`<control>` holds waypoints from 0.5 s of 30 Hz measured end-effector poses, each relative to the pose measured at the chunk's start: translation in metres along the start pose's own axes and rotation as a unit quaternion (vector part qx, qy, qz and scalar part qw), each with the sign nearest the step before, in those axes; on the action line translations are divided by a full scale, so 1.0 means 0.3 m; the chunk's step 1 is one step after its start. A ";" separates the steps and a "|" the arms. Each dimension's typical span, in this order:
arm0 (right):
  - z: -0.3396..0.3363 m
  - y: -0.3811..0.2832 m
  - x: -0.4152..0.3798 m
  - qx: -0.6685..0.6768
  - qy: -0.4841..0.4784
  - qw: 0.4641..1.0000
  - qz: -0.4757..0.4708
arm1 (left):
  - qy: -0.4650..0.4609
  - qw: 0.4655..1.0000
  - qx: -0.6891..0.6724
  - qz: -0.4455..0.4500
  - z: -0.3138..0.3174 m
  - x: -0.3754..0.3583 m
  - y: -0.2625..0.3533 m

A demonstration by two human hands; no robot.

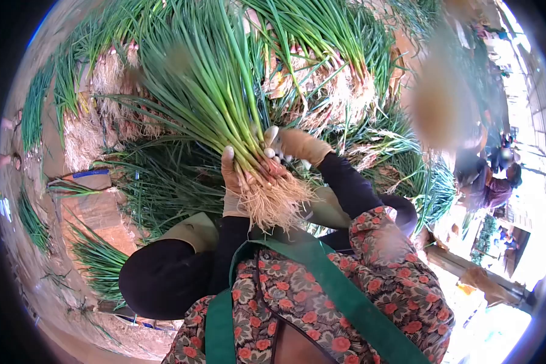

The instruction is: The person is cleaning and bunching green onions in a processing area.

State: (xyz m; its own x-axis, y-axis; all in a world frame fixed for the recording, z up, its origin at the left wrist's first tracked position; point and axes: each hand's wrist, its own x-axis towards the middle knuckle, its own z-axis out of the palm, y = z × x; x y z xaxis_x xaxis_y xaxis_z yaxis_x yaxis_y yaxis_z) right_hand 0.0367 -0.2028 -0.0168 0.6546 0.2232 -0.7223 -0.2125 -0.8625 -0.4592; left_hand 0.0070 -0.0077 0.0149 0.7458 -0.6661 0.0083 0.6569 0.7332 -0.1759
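Held 1 spring onion bunch (233, 118) in mid-scene, just beyond the floral garment (303, 297), with roots (273, 203) near and leaves (191, 76) fanned far and left. Had the left hand (232, 182) closed in a grip around the stalks (239, 142) from the left, with thumb in front. Had the right hand (297, 144) against the right edge; could not tell pinch from contact. Judged moderately light, firm at the stalks, soft and probably slick in the leaves. Advised taking hold just above the bulbs (275, 167), with light pressure to avoid bruising.
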 end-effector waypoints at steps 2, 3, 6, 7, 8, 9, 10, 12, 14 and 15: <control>-0.029 0.112 0.070 0.105 0.297 0.948 -0.040 | 0.025 1.000 0.009 0.004 -0.033 0.005 0.007; -0.113 0.084 0.037 0.170 0.383 0.908 0.013 | 0.044 0.999 0.026 0.008 -0.053 0.009 0.013; -0.149 0.206 0.107 -0.047 0.359 0.917 0.169 | -0.005 0.999 -0.003 -0.032 -0.084 0.023 0.026; -0.167 0.213 0.103 -0.155 0.229 0.958 0.081 | 0.039 0.999 0.026 -0.016 -0.090 0.025 0.022; -0.154 0.181 0.079 -0.082 0.261 0.961 0.048 | 0.084 0.995 0.052 0.002 -0.060 0.023 0.011; -0.114 0.147 0.048 -0.010 0.287 0.958 0.015 | 0.133 0.988 0.075 0.023 -0.048 0.023 0.001; -0.093 0.068 -0.019 -0.024 0.266 0.963 -0.021 | 0.153 0.982 0.107 0.026 -0.068 0.024 0.007; -0.081 -0.073 -0.131 -0.082 0.144 0.984 -0.070 | 0.132 0.982 0.136 0.001 -0.041 0.024 0.013; -0.114 -0.026 -0.156 0.026 0.100 0.977 -0.186 | 0.106 0.986 0.126 -0.002 -0.079 0.043 0.010; -0.179 0.093 -0.090 0.107 0.160 0.958 -0.215 | 0.105 0.991 0.089 -0.001 -0.110 0.033 0.002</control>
State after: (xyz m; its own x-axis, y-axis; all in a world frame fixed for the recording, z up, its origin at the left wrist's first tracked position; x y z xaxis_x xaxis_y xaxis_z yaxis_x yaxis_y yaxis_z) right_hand 0.0519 -0.2572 0.0177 0.8963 0.3567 -0.2636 0.0048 -0.6020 -0.7985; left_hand 0.0111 -0.0182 -0.0175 0.7174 -0.6676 -0.1991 0.6813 0.7320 0.0004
